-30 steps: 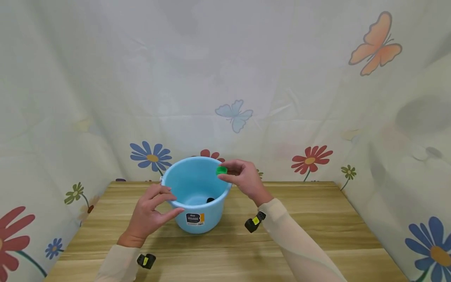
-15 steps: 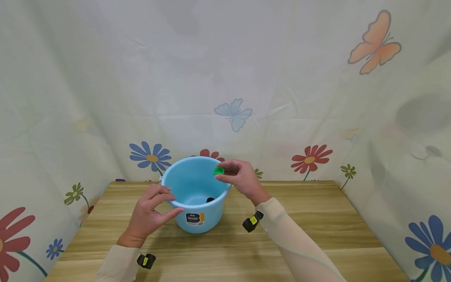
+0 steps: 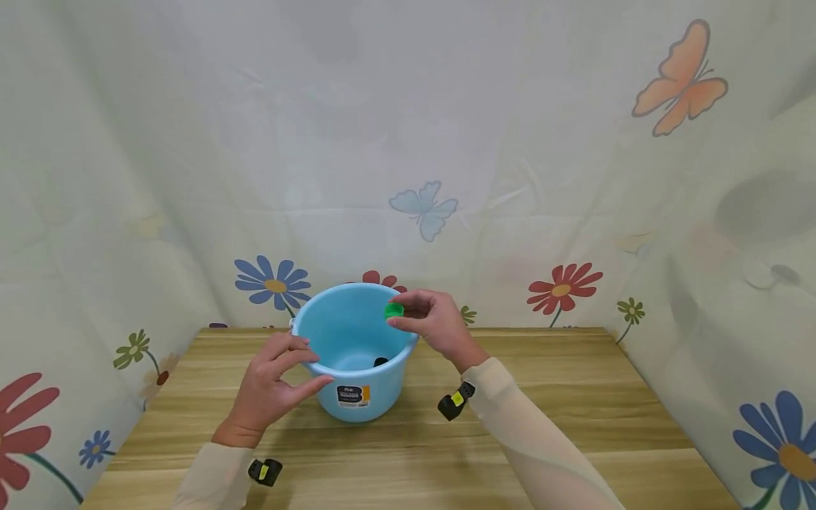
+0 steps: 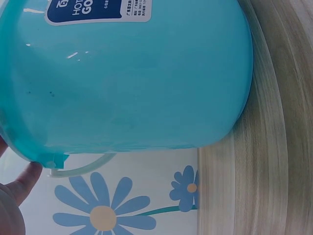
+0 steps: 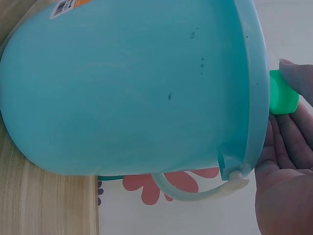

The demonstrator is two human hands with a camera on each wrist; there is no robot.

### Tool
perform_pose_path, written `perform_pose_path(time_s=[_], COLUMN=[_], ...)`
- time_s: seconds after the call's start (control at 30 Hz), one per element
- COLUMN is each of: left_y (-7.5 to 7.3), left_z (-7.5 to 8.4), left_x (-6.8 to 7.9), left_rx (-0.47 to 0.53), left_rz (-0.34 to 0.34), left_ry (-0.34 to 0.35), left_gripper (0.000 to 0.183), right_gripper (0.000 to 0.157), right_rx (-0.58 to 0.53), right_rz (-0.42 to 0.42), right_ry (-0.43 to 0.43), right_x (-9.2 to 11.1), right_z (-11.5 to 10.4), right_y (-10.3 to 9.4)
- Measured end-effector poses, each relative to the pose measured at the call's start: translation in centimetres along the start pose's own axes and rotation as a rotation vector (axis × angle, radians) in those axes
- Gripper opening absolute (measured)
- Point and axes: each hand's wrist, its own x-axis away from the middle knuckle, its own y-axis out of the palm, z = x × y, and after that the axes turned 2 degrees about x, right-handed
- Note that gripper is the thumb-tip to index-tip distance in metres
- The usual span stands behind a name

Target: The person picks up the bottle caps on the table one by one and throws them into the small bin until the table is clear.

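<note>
A light blue bucket (image 3: 360,397) stands upright on the table, its label facing me. My left hand (image 3: 270,386) holds the bucket's rim at the front left, thumb outside and fingertips over the edge. In the left wrist view a fingertip (image 4: 32,174) touches the rim beside the handle's ear. My right hand (image 3: 440,322) pinches a small hollow green cap (image 3: 394,310) between thumb and fingers, at the bucket's right rim. The right wrist view shows the green cap (image 5: 282,93) just past the rim. Inside the bucket lies a small black thing (image 3: 380,361), partly hidden by the front wall.
The wooden table (image 3: 542,418) spreads out around the bucket. Behind it and at both sides hangs a pale cloth (image 3: 306,142) printed with flowers and butterflies. The bucket's pale handle (image 5: 190,195) hangs down on its far side in the right wrist view.
My right hand has shifted slightly left with the green cap, farther over the bucket's opening. The left hand and the bucket have stayed in place.
</note>
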Motion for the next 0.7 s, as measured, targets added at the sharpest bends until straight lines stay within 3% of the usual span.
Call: perform_pose_path(time_s=[0.3, 0.53, 0.7], left_y=[-0.01, -0.04, -0.05], left_z=[-0.09, 0.02, 0.09], left_x=[0.05, -0.04, -0.02], left_rx=[-0.008, -0.012, -0.010], left_rz=[-0.009, -0.006, -0.008], left_ry=[-0.013, -0.002, -0.009], left_gripper=[0.035, 0.035, 0.035], right_gripper=[0.036, 0.061, 0.066], right_rx=[0.005, 0.067, 0.060], right_rz=[0.009, 0.040, 0.045], right_ry=[-0.013, -0.026, -0.025], right_x=[-0.18, -0.03, 0.12], right_z=[0.07, 0.46, 0.52], right_y=[0.12, 0.21, 0.16])
